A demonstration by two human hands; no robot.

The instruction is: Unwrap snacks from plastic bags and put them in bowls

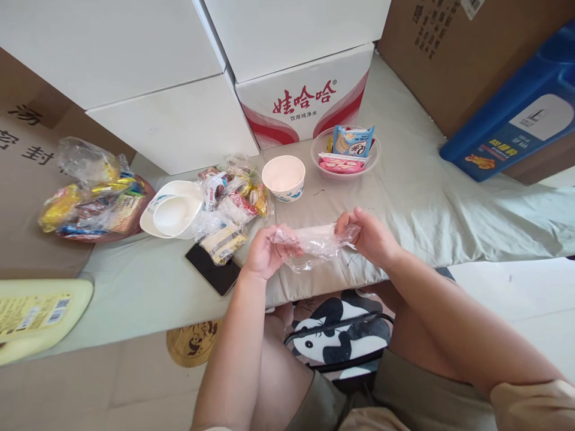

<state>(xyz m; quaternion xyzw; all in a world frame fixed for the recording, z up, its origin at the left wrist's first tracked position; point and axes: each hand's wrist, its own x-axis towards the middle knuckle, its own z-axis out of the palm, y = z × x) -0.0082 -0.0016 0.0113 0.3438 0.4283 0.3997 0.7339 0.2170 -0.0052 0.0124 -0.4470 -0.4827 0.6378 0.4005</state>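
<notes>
A clear plastic bag (312, 244) is stretched between my two hands, crumpled and see-through, with something whitish showing along its top. My left hand (268, 251) is closed on its left end, and my right hand (363, 234) pinches the right end. Just behind the bag stands a white paper bowl (284, 178) with a blue pattern. Back right of it, a clear plastic bowl (317, 164) holds a blue snack packet (354, 141) and a pink packet (342, 164). Left of my left hand lies a pile of small wrapped snacks (236, 206).
White bowls (155, 224) lie tilted beside the snack pile, near a full bowl of wrapped snacks (130, 230). A black phone (213, 269) lies at the front. Cardboard boxes (431, 72), a blue jug (507, 114) and a yellow bottle (54, 323) stand around.
</notes>
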